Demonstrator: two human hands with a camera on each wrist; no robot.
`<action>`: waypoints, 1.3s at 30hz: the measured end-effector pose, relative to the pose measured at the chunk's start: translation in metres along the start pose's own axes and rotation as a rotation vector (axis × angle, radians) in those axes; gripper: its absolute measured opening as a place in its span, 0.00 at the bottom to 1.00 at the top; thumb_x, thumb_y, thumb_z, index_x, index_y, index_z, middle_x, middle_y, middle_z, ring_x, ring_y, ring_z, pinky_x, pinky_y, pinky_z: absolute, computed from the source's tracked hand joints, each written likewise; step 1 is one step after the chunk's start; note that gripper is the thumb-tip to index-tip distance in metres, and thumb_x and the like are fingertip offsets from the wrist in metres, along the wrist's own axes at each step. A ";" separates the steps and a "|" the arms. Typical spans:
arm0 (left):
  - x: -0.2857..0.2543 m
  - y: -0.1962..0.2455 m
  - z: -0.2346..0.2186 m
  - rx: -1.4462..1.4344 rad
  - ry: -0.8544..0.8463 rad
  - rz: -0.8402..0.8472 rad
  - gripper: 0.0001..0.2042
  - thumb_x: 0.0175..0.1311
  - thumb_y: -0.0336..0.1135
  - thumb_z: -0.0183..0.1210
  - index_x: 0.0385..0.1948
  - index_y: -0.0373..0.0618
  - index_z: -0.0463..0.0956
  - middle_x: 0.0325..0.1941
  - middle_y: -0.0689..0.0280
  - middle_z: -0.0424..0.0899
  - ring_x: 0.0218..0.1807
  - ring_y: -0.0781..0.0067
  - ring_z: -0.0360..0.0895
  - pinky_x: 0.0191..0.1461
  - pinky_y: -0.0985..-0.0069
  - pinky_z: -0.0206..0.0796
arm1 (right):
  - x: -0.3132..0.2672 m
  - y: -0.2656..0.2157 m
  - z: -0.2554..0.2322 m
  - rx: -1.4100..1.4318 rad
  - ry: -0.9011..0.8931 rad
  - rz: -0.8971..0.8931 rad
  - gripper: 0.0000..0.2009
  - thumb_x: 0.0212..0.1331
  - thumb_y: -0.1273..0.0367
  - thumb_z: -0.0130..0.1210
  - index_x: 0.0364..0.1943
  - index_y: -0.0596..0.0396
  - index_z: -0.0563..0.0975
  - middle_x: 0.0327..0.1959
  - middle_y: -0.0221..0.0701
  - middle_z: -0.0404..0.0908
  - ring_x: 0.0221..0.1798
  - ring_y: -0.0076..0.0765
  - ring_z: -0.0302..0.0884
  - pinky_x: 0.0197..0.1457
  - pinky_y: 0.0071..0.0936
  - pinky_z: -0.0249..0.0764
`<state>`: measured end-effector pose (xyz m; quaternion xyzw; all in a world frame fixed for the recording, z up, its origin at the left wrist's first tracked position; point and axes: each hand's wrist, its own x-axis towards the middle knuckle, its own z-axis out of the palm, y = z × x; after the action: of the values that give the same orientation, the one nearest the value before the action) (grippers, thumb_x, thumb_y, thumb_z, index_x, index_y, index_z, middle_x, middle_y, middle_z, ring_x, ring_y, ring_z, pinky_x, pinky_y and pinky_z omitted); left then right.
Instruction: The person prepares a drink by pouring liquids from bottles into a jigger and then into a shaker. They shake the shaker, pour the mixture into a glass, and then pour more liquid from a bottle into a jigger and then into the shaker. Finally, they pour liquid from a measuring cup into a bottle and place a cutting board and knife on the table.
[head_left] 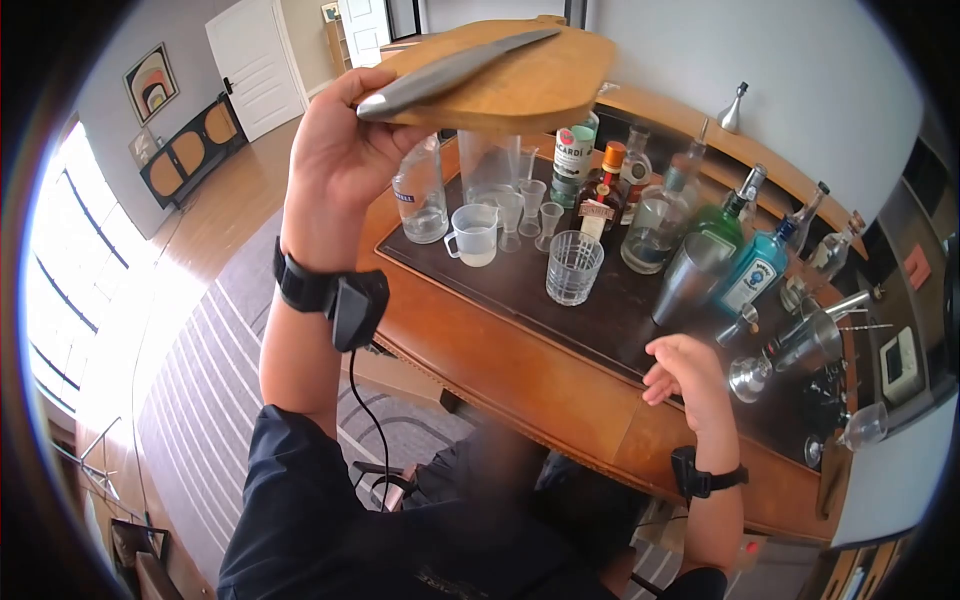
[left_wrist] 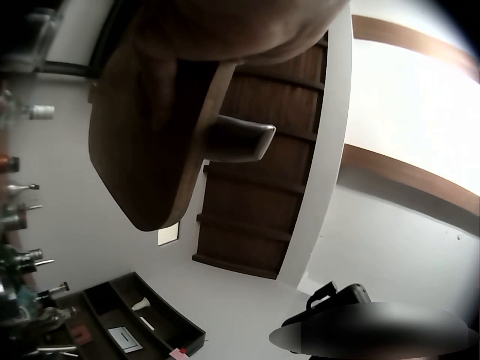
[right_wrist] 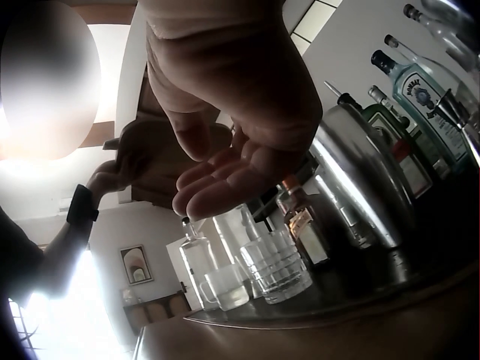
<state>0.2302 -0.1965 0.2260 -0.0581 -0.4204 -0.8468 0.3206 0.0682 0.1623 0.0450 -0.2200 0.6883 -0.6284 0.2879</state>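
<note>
My left hand (head_left: 345, 150) grips a wooden cutting board (head_left: 555, 85) by its near left edge, raised high over the bar table. Across the board's top lies a knife (head_left: 450, 76) with a smooth grey handle beside my thumb. From below, in the left wrist view, the knife handle (left_wrist: 244, 140) juts past the board's edge. My right hand (head_left: 692, 378) hovers near the table's front edge, fingers loosely bent and holding nothing. Nearest to it stand a metal shaker tin (head_left: 688, 280) and a jigger (head_left: 738, 325). A cut-glass tumbler (head_left: 575, 270) stands farther left.
Below the board are a small measuring jug (head_left: 474, 238), a clear bottle (head_left: 420, 195) and several small glasses. Several liquor bottles line the back, including a green bottle (head_left: 715, 235) and a blue bottle (head_left: 752, 272). A stemmed glass (head_left: 865, 428) stands at far right.
</note>
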 end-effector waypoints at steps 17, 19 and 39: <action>0.128 0.087 -0.172 0.200 0.199 0.142 0.11 0.72 0.27 0.52 0.44 0.23 0.70 0.48 0.47 0.80 0.51 0.52 0.82 0.63 0.51 0.79 | 0.005 0.033 -0.042 -0.013 0.203 0.224 0.10 0.67 0.66 0.58 0.37 0.62 0.79 0.20 0.36 0.79 0.17 0.32 0.78 0.20 0.25 0.76; 0.138 0.098 -0.194 0.165 0.201 0.141 0.11 0.72 0.27 0.52 0.44 0.24 0.70 0.47 0.48 0.80 0.50 0.53 0.82 0.63 0.51 0.79 | 0.008 0.038 -0.049 -0.014 0.207 0.230 0.10 0.67 0.66 0.59 0.37 0.62 0.79 0.20 0.35 0.79 0.17 0.32 0.78 0.20 0.25 0.75; 0.176 0.078 -0.399 0.149 0.314 0.096 0.12 0.70 0.28 0.54 0.49 0.31 0.70 0.46 0.51 0.82 0.42 0.56 0.84 0.39 0.68 0.81 | 0.016 0.049 -0.065 -0.058 0.244 0.379 0.10 0.67 0.65 0.58 0.41 0.59 0.79 0.20 0.32 0.79 0.18 0.31 0.79 0.21 0.26 0.78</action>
<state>0.2062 -0.6169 0.0882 0.0788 -0.4234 -0.7956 0.4260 0.0157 0.2051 -0.0023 -0.0173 0.7647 -0.5652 0.3090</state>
